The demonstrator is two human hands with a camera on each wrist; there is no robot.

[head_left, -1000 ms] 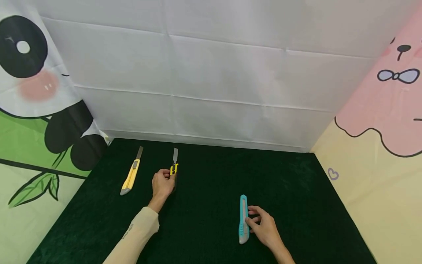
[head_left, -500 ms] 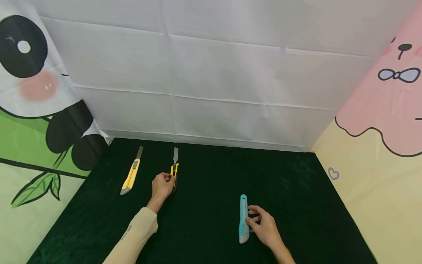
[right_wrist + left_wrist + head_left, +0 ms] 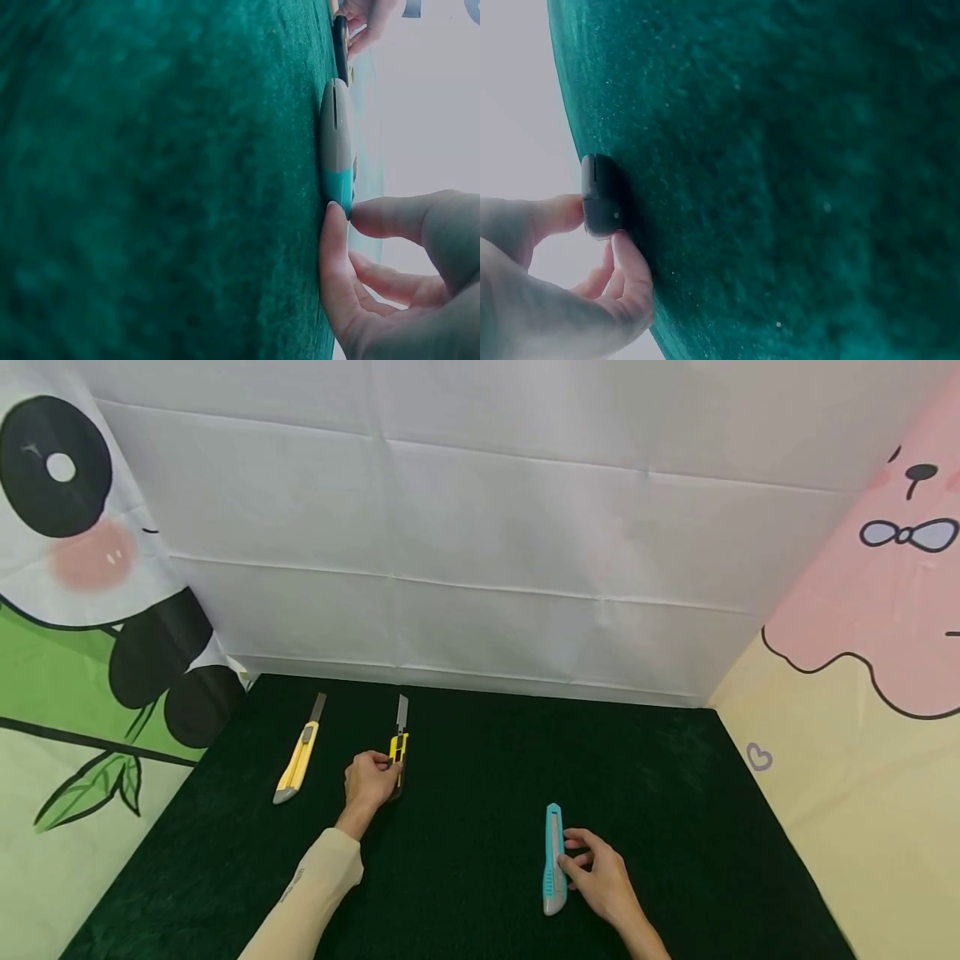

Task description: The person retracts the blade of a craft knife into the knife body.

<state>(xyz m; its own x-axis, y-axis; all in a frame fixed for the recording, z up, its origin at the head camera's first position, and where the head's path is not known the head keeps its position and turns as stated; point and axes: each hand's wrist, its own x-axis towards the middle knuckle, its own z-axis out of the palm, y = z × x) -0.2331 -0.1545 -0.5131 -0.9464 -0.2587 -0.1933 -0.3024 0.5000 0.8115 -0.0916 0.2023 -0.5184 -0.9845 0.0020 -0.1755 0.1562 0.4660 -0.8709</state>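
Observation:
Between the thumb and fingers of my left hand (image 3: 369, 781) is a black and yellow utility knife (image 3: 397, 749), its blade pointing away toward the back. In the left wrist view its dark butt end (image 3: 604, 196) faces the camera, low over the green cloth. My right hand (image 3: 600, 872) pinches the right edge of a teal and grey utility knife (image 3: 553, 860), thumb on top and forefinger at its side. That knife lies lengthwise on the cloth, and no blade sticks out past its tip. Its grey end (image 3: 336, 127) shows in the right wrist view.
A yellow utility knife (image 3: 297, 762) with its blade out lies to the left of my left hand. Dark green cloth (image 3: 480, 760) covers the table. A white sheet (image 3: 495, 552) rises behind, with printed cartoon panels (image 3: 855, 685) at both sides.
The black and yellow utility knife has shifted very slightly to the right in my left hand's fingers. My right hand and the teal knife have stayed in place.

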